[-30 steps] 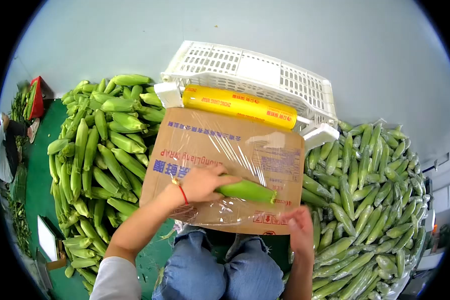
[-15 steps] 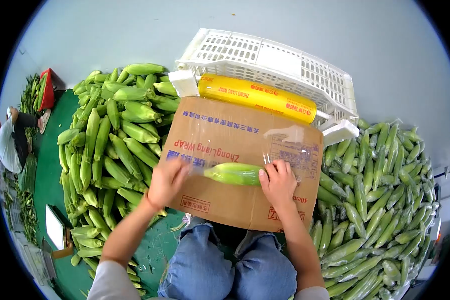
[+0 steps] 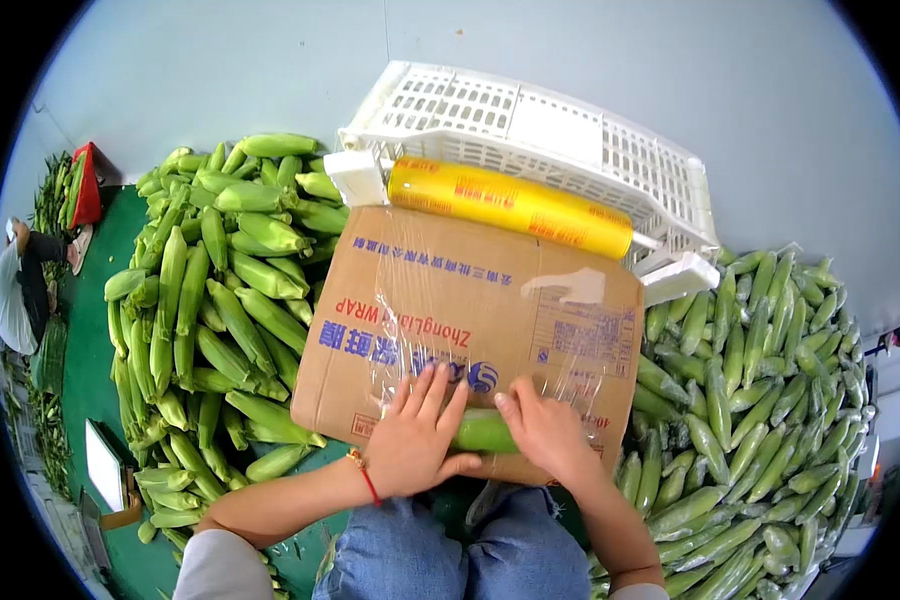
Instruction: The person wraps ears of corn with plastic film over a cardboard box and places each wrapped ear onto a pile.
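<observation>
A green ear of corn (image 3: 485,431) in its husk lies crosswise near the front edge of a cardboard box (image 3: 340,300). Clear plastic film (image 3: 450,290) stretches over the box from a yellow roll (image 3: 510,205) behind it. My left hand (image 3: 415,430) is open, its fingers stretched out flat over the box and film at the corn's left end. Curled around the right end of the corn is my right hand (image 3: 550,432), which covers that end. My left palm hides the corn's left tip.
Unwrapped corn (image 3: 240,260) is heaped at left on a green surface (image 3: 90,330). Film-wrapped corn (image 3: 750,400) fills the right side. A white plastic crate (image 3: 540,120) stands behind the roll. Further left are a scale-like device (image 3: 105,465) and another person's arm (image 3: 45,243).
The corn has moved toward me, to the box's front edge. My left hand has gone from a blurred closed grip to lying flat. Film now spans the box.
</observation>
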Demonstrator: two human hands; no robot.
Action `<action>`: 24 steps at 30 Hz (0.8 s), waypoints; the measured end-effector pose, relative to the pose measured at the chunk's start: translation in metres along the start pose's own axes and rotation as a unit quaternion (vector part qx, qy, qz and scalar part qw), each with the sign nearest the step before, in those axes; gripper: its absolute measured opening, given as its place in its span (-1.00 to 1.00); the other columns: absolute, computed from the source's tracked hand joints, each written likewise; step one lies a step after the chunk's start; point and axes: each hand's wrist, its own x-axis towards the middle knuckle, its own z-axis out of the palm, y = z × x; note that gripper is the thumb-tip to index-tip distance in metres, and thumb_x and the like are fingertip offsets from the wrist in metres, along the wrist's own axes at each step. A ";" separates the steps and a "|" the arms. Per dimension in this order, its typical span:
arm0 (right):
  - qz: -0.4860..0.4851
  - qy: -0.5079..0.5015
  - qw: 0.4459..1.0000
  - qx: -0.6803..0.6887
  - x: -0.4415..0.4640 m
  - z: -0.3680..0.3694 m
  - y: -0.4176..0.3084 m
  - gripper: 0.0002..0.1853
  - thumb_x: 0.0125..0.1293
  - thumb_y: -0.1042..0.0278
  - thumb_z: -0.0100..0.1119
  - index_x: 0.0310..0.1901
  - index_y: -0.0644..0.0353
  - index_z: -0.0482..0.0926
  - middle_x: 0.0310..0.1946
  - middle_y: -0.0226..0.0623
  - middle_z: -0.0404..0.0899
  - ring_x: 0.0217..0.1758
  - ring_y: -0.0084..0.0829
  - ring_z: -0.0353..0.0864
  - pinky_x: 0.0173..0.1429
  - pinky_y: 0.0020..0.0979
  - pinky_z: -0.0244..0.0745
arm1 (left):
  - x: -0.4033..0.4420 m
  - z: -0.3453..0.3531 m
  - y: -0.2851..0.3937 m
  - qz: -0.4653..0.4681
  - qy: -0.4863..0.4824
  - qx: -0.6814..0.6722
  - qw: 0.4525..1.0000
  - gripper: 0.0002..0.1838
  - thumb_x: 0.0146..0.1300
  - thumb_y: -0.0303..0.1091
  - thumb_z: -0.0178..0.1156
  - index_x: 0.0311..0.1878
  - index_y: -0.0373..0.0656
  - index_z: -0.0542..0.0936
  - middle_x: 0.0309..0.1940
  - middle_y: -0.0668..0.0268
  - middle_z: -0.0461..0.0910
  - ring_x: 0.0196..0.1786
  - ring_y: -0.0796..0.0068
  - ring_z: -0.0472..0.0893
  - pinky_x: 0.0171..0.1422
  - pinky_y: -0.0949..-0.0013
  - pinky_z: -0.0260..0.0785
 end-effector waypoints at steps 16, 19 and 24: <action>-0.295 0.069 0.945 -0.120 0.014 0.008 0.000 -0.29 -0.07 -0.10 0.42 0.06 0.18 0.48 -0.08 -0.27 0.53 -0.06 -0.27 0.53 0.05 -0.27 0.41 | 0.010 -0.011 -0.005 -0.014 -0.015 -0.021 1.000 -0.37 0.20 0.00 0.23 0.13 -0.38 0.47 0.02 -0.05 0.57 0.01 0.09 0.63 0.06 0.21 0.52; -0.275 0.137 0.945 -0.116 0.020 0.007 0.000 -0.30 -0.02 -0.07 0.40 0.10 0.19 0.47 -0.01 -0.21 0.51 0.03 -0.25 0.50 0.12 -0.23 0.38 | 0.032 0.005 -0.031 0.046 0.032 0.006 0.998 -0.30 0.22 -0.02 0.21 0.25 -0.40 0.37 0.24 -0.12 0.40 0.28 0.03 0.45 0.35 0.14 0.31; -0.317 0.260 0.896 -0.173 0.055 0.000 -0.003 -0.31 -0.04 -0.06 0.41 0.08 0.18 0.47 0.02 -0.21 0.49 0.08 -0.26 0.48 0.10 -0.24 0.38 | 0.152 0.019 -0.104 0.040 -0.034 0.001 0.999 -0.16 0.19 -0.11 0.25 0.37 -0.48 0.17 0.43 -0.17 0.11 0.44 -0.06 0.23 0.52 0.15 0.08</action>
